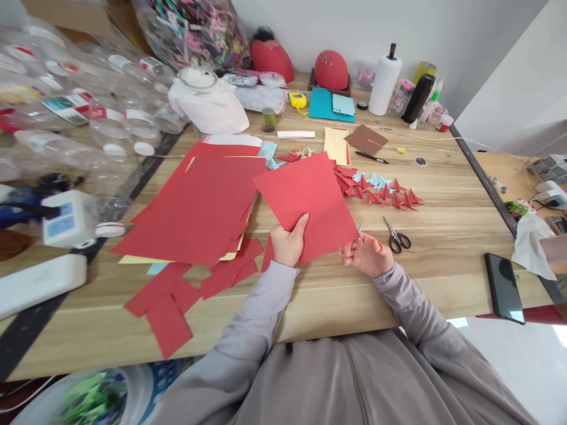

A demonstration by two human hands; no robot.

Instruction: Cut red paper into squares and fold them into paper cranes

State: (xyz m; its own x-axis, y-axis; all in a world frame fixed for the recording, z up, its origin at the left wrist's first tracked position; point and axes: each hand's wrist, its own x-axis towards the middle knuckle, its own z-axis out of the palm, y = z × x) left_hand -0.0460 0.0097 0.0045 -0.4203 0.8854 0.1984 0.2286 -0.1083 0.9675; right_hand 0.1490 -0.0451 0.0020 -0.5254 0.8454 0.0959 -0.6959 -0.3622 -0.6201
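Observation:
My left hand (289,241) grips a square sheet of red paper (312,198) at its near edge, thumb on top, holding it tilted above the table. In my right hand (370,257) are orange-handled scissors (376,243), with fingers in the loops and the blades close to the sheet's right corner. Part of the blades is hidden by the paper. Left of the sheet lies a stack of large red paper (190,206). Cut red pieces (168,319) are scattered in front of it. Folded red and light-blue paper stars (385,190) lie beyond the scissors.
Black-handled scissors (398,239) rest to the right, and a phone (505,286) lies by the right edge. Plastic bottles (106,118) crowd the left side. At the back stand a white roll (384,85), a blue folder (325,105) and a yellow tape measure (298,100).

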